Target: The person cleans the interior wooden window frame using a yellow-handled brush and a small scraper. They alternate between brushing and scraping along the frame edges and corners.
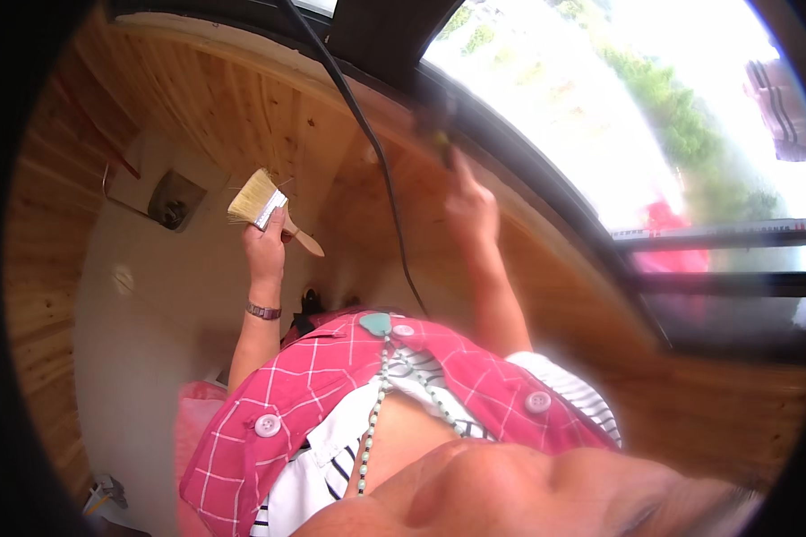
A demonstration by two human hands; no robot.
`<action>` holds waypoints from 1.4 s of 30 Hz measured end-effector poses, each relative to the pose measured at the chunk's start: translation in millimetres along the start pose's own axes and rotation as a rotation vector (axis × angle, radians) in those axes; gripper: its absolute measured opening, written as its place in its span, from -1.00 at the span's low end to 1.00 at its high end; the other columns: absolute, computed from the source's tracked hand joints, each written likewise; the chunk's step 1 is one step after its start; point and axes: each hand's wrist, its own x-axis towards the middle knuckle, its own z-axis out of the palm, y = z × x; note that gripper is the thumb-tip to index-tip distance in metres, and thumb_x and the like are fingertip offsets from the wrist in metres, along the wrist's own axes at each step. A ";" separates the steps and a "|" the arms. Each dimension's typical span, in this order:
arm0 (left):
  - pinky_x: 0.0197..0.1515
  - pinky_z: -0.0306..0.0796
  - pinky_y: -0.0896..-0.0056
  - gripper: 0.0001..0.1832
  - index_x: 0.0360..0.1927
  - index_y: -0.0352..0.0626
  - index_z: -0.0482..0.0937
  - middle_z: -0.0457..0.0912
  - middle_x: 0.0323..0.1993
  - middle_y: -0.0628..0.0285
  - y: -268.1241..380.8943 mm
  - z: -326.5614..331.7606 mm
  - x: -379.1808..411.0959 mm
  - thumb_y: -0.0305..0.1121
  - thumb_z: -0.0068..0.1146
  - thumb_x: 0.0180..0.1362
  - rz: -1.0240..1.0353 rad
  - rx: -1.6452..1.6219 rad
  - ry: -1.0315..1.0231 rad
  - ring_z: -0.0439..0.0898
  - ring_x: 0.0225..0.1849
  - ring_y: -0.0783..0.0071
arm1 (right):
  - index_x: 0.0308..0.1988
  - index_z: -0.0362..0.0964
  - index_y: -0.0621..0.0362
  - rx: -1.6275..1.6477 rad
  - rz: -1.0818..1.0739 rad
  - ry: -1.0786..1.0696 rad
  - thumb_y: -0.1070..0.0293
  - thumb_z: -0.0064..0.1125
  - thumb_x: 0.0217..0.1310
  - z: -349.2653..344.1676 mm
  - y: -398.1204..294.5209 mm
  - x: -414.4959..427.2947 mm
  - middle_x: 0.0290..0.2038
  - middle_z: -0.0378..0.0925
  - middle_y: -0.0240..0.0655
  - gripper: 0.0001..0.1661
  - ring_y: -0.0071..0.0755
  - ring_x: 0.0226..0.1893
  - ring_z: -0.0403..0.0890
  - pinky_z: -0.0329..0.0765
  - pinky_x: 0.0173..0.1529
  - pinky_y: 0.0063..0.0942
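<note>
My left hand [266,243] grips a wide flat paintbrush [258,198] by its metal ferrule, with the pale bristles pointing up and the wooden handle slanting down to the right. At the window side, my right hand [471,208] is raised and closed around a small tool [442,137]. Motion blur hides the tool's kind; it has a dark head and a yellowish part. That head is beside the lower edge of the dark window frame [537,158], above the wood-panelled wall [403,181]. Whether it touches the frame cannot be told.
A black cable [376,141] hangs between my hands. On the pale floor [148,322] at left is a square metal fixture [176,200] with a thin rod beside it. Small grey objects [107,493] lie at lower left. Bright glass [577,101] fills the upper right.
</note>
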 end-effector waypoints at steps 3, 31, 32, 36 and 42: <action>-0.37 0.47 0.57 -0.79 -0.13 -0.27 0.62 0.62 -0.32 0.36 -0.3 4.5 1.6 -0.35 0.09 0.31 -0.015 0.032 -0.019 0.55 -0.39 0.65 | 0.27 0.27 -0.33 -0.019 -0.021 -0.043 0.21 -0.03 0.34 9.5 -27.7 23.3 -0.44 0.59 0.00 -0.48 0.17 -0.43 0.61 0.52 -0.34 0.02; -0.44 0.46 0.54 -0.78 -0.21 -0.28 0.64 0.62 -0.39 0.36 23.1 12.5 16.3 -0.31 0.14 0.28 -0.007 0.042 -0.035 0.53 -0.46 0.64 | 0.28 0.26 -0.37 -0.037 -0.020 -0.006 0.33 0.00 0.26 -35.4 -6.0 5.5 -0.48 0.56 -0.03 -0.40 0.16 -0.47 0.60 0.53 -0.38 -0.02; -0.44 0.46 0.54 -0.78 -0.22 -0.28 0.64 0.62 -0.40 0.36 30.9 19.9 16.7 -0.30 0.14 0.29 0.013 0.046 -0.066 0.53 -0.47 0.64 | 0.27 0.27 -0.37 -0.044 -0.048 0.012 0.33 0.01 0.27 -36.9 -21.0 15.1 -0.49 0.55 -0.04 -0.41 0.16 -0.48 0.60 0.53 -0.38 -0.01; -0.43 0.46 0.55 -0.78 -0.22 -0.27 0.65 0.61 -0.42 0.38 38.1 31.0 -7.9 -0.30 0.14 0.29 0.093 0.020 -0.046 0.53 -0.47 0.63 | 0.24 0.32 -0.36 -0.087 -0.069 0.027 0.23 0.09 0.28 -58.5 17.2 -15.1 -0.48 0.58 -0.05 -0.46 0.07 -0.49 0.62 0.54 -0.42 -0.07; -0.45 0.44 0.56 -0.80 -0.23 -0.26 0.64 0.61 -0.43 0.37 11.3 6.9 -18.5 -0.32 0.11 0.29 -0.058 0.033 0.098 0.53 -0.49 0.64 | 0.25 0.31 -0.40 -0.162 -0.077 -0.011 0.21 0.06 0.30 -61.9 21.2 -13.5 -0.47 0.59 -0.09 -0.47 0.07 -0.48 0.63 0.55 -0.39 -0.06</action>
